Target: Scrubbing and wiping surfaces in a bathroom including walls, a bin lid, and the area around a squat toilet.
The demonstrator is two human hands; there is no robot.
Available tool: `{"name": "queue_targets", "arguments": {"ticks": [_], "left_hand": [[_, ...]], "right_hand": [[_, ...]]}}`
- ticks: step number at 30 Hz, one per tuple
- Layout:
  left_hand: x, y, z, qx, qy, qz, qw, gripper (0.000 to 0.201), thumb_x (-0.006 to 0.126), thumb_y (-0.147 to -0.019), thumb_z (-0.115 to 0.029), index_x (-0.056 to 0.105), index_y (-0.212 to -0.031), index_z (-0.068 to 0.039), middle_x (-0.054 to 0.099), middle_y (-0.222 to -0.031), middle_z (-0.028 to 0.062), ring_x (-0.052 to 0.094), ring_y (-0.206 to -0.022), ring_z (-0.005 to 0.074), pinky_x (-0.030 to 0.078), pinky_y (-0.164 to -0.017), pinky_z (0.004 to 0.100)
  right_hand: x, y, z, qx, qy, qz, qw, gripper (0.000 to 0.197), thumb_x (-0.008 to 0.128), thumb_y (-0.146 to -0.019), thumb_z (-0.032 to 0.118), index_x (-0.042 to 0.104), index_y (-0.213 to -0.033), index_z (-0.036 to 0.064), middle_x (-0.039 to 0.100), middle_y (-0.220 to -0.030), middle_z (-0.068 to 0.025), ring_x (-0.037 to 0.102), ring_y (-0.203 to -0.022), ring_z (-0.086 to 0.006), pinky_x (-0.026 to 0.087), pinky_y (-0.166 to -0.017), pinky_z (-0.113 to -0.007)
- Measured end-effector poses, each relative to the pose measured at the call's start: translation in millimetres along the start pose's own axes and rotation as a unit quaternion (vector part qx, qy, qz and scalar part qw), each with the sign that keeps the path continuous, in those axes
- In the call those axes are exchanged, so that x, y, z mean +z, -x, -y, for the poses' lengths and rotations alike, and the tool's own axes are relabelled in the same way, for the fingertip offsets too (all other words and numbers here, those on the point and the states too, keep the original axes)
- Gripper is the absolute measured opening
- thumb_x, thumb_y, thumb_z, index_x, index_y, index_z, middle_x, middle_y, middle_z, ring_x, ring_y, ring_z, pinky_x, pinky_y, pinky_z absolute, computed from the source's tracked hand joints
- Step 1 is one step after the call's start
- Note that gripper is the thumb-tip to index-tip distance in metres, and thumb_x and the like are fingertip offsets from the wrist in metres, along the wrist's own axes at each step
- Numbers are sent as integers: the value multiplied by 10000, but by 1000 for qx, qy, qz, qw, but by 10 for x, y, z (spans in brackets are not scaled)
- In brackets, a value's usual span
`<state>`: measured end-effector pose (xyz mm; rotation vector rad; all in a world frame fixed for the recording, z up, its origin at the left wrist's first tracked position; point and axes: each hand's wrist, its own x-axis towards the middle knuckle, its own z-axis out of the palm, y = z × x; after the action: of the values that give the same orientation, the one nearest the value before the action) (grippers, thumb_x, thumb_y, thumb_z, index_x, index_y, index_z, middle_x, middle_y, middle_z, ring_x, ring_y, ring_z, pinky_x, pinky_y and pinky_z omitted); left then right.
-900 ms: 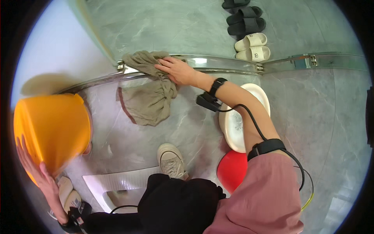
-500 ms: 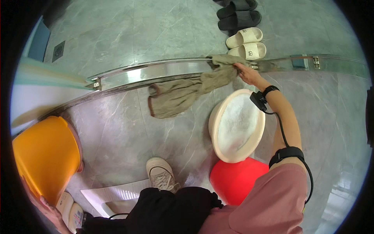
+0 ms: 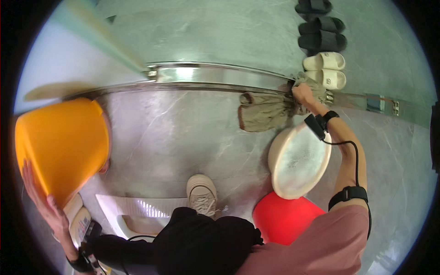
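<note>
My right hand (image 3: 304, 95) is closed around a grey-green garment (image 3: 266, 112) with brown-edged cuffs. The garment is bunched at my fist, part of it over the metal door track and part on the floor tiles. Just below that hand, a cream basin (image 3: 273, 158) holds whitish, foamy water (image 3: 300, 160). It sits against a red, rounded plastic item (image 3: 286, 217), whose kind I cannot make out. At far left, the outstretched fingers of my left hand (image 3: 48, 201) lie flat along the side of a large orange plastic item (image 3: 64, 142), perhaps a bucket.
A curved metal track (image 3: 220, 75) crosses the floor, with a glass panel (image 3: 87, 41) at its left. Cream slippers (image 3: 331, 79) and several black ones (image 3: 322, 41) stand beyond it. A white squat toilet (image 3: 110, 206) is near my shoe (image 3: 201, 192). Bottles (image 3: 80, 222) stand beneath my left hand.
The whole view has shifted. The garment's cuffed end has come rightward and the cloth is more bunched, with my right hand now gripping it further in. My left hand stays against the orange item.
</note>
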<state>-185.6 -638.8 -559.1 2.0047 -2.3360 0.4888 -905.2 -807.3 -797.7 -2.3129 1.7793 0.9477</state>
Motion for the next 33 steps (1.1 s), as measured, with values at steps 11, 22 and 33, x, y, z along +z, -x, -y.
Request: {"name": "queue_targets", "arguments": {"ticks": [11, 22, 33], "left_hand": [[37, 38, -150, -26, 12, -29, 999, 697, 297, -860, -600, 360, -1340, -99, 299, -1411, 136, 203, -1332, 330, 160, -1070, 500], [-37, 39, -213, -63, 105, -82, 989, 607, 583, -813, -323, 369, -1319, -64, 310, -1390, 155, 237, -1303, 347, 200, -1067, 443], [-82, 716, 617, -216, 92, -61, 970, 679, 556, -817, -490, 372, -1305, -55, 351, -1356, 172, 292, -1282, 328, 260, -1052, 440]], "right_hand": [[-1393, -411, 3741, 3, -144, -396, 907, 316, 574, -703, 224, 589, -899, -23, 449, -1018, -341, 419, -1030, -433, 348, -808, -479], [-1261, -283, 4024, -39, -338, -457, 822, 247, 579, -716, 71, 564, -947, -14, 465, -975, -175, 458, -915, -350, 398, -746, -399], [-1530, 86, 4293, -398, -303, -410, 762, 127, 530, -791, 125, 562, -884, 44, 521, -1043, -178, 489, -988, -356, 435, -741, -398]]}}
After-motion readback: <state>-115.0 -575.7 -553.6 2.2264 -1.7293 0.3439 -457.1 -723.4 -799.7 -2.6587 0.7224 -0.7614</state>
